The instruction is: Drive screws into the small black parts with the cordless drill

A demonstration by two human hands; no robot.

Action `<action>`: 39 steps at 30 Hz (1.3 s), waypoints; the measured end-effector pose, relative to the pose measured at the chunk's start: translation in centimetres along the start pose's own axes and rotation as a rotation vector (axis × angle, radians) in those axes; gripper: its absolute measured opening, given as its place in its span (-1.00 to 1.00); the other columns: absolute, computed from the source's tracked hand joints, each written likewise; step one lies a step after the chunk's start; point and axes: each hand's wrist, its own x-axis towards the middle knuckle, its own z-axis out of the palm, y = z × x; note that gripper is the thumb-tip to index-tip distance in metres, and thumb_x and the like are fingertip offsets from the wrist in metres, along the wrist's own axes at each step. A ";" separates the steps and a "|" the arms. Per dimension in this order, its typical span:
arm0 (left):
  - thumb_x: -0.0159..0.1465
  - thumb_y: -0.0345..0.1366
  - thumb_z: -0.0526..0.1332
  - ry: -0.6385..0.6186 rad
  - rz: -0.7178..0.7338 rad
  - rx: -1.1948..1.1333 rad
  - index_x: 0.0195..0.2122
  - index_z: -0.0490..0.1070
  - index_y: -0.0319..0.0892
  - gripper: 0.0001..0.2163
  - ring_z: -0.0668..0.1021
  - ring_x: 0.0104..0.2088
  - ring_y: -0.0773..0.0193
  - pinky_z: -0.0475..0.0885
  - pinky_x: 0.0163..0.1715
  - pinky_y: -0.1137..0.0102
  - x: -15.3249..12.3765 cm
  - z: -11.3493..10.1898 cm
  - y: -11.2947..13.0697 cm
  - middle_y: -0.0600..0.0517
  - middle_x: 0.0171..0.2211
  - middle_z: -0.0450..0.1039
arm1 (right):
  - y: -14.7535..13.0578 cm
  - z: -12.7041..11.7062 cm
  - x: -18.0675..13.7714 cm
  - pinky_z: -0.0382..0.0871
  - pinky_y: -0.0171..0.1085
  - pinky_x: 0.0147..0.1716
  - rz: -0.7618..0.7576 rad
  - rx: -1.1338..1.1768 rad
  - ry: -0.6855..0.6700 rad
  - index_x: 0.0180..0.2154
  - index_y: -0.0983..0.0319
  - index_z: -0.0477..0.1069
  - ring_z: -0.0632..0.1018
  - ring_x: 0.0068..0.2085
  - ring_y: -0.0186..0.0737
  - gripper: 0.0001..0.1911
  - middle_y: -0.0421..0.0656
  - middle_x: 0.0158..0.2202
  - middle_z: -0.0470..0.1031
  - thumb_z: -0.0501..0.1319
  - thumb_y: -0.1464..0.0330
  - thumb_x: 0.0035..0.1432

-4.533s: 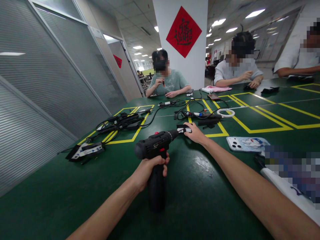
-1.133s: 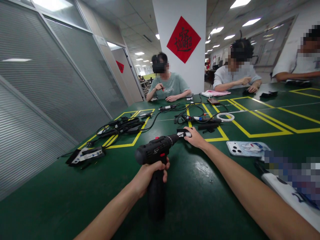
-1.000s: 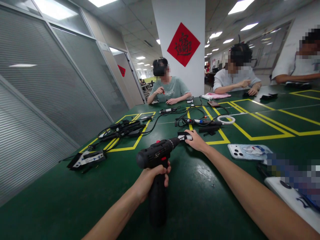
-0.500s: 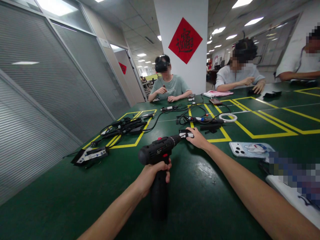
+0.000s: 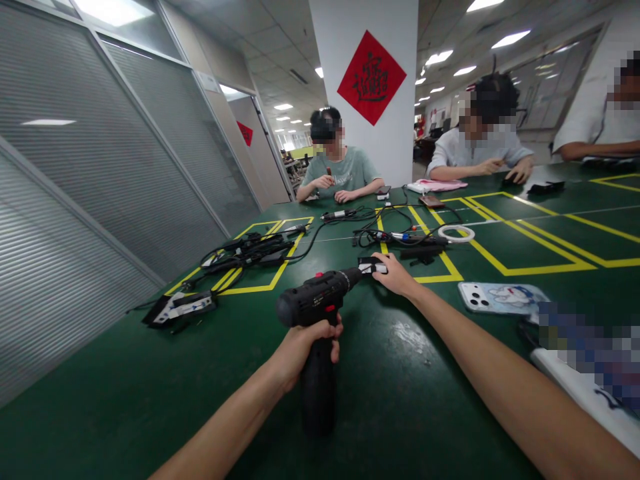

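My left hand is wrapped round the grip of a black cordless drill with red buttons. The drill's chuck points forward and right, and its tip meets or nearly meets a small black-and-white block; exact contact is too small to tell. My right hand grips that block from its right side, fingers closed on it, against the green table. What the block is, I cannot make out.
Tangled black cables lie at the left, near a black-and-white part. Tools with wires and a white ring lie beyond my right hand. A phone rests at the right. Several people sit across the table.
My hands, the drill and the block keep almost the same place. The view has shifted very slightly. Across the table at the right, a person's hands have moved a little.
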 end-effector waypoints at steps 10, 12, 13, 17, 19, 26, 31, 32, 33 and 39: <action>0.12 -0.37 0.11 -0.014 0.017 0.022 -0.24 0.33 -0.26 -0.83 0.40 -0.60 0.40 0.33 -0.50 0.40 0.1 -0.3 -0.2 0.04 -0.41 0.30 | -0.1 0.0 -0.1 0.23 -0.20 0.01 0.006 -0.007 -0.001 0.02 0.09 0.26 0.40 -0.09 -0.21 -0.51 -0.14 -0.11 0.20 0.16 0.37 -0.02; 0.12 -0.38 0.11 -0.021 0.010 -0.001 -0.22 0.32 -0.25 -0.81 0.40 -0.60 0.40 0.33 -0.50 0.40 0.1 -0.3 -0.2 0.04 -0.38 0.31 | -0.1 0.0 -0.1 0.23 -0.20 0.01 0.003 -0.009 0.003 0.03 0.09 0.25 0.40 -0.09 -0.21 -0.50 -0.14 -0.11 0.20 0.15 0.38 -0.02; 0.12 -0.38 0.10 -0.026 0.004 -0.013 -0.22 0.31 -0.25 -0.81 0.40 -0.60 0.40 0.33 -0.50 0.40 0.1 -0.4 -0.2 0.03 -0.38 0.31 | -0.1 0.0 -0.1 0.23 -0.19 0.01 0.000 -0.012 0.005 0.03 0.10 0.24 0.40 -0.10 -0.21 -0.49 -0.14 -0.11 0.20 0.15 0.38 -0.02; 0.11 -0.38 0.10 -0.031 -0.003 -0.028 -0.21 0.31 -0.25 -0.80 0.40 -0.61 0.40 0.32 -0.54 0.41 0.1 -0.4 -0.3 0.03 -0.37 0.32 | -0.1 0.0 -0.1 0.23 -0.20 0.01 -0.009 -0.017 0.006 0.03 0.12 0.25 0.39 -0.11 -0.20 -0.49 -0.12 -0.11 0.19 0.15 0.38 -0.03; 0.11 -0.39 0.10 -0.028 0.000 -0.021 -0.22 0.31 -0.26 -0.80 0.40 -0.61 0.41 0.32 -0.53 0.41 0.1 -0.3 -0.3 0.03 -0.37 0.32 | -0.1 0.0 -0.1 0.23 -0.19 0.01 -0.007 -0.014 0.004 0.03 0.11 0.25 0.39 -0.11 -0.20 -0.49 -0.12 -0.10 0.19 0.15 0.38 -0.03; 0.11 -0.40 0.11 -0.030 0.002 -0.022 -0.25 0.31 -0.26 -0.83 0.40 -0.62 0.40 0.31 -0.52 0.41 0.1 -0.1 -0.1 0.06 -0.42 0.28 | 0.1 0.0 -0.1 0.24 -0.18 0.00 0.004 -0.007 -0.006 0.04 0.11 0.24 0.40 -0.13 -0.19 -0.49 -0.11 -0.11 0.20 0.15 0.36 -0.02; 0.10 -0.41 0.10 -0.045 -0.003 -0.013 -0.25 0.31 -0.26 -0.82 0.41 -0.61 0.39 0.32 -0.53 0.41 0.1 0.0 0.1 0.04 -0.40 0.30 | 0.0 -0.1 -0.2 0.25 -0.17 -0.01 -0.001 -0.004 -0.007 0.05 0.11 0.23 0.41 -0.14 -0.19 -0.48 -0.11 -0.11 0.20 0.15 0.35 -0.01; 0.09 -0.41 0.10 -0.046 -0.004 -0.012 -0.24 0.31 -0.26 -0.82 0.41 -0.61 0.39 0.32 -0.53 0.41 0.1 0.0 0.1 0.04 -0.39 0.30 | 0.0 -0.1 -0.2 0.25 -0.18 -0.01 -0.005 -0.006 -0.005 0.05 0.10 0.23 0.41 -0.14 -0.19 -0.48 -0.11 -0.12 0.20 0.15 0.35 -0.01; 0.09 -0.41 0.10 -0.044 -0.005 -0.011 -0.24 0.31 -0.26 -0.81 0.41 -0.61 0.39 0.32 -0.54 0.41 0.1 0.0 0.1 0.04 -0.39 0.31 | 0.0 -0.1 -0.2 0.25 -0.18 -0.02 -0.007 -0.008 -0.003 0.05 0.10 0.23 0.41 -0.14 -0.19 -0.49 -0.11 -0.12 0.20 0.15 0.35 -0.01; 0.10 -0.40 0.11 -0.027 0.001 -0.003 -0.27 0.32 -0.27 -0.83 0.41 -0.62 0.39 0.32 -0.53 0.41 0.0 0.0 0.2 0.06 -0.43 0.29 | 0.1 0.1 -0.2 0.27 -0.18 -0.03 0.003 -0.016 -0.005 0.05 0.10 0.23 0.42 -0.18 -0.21 -0.48 -0.11 -0.12 0.19 0.15 0.34 -0.01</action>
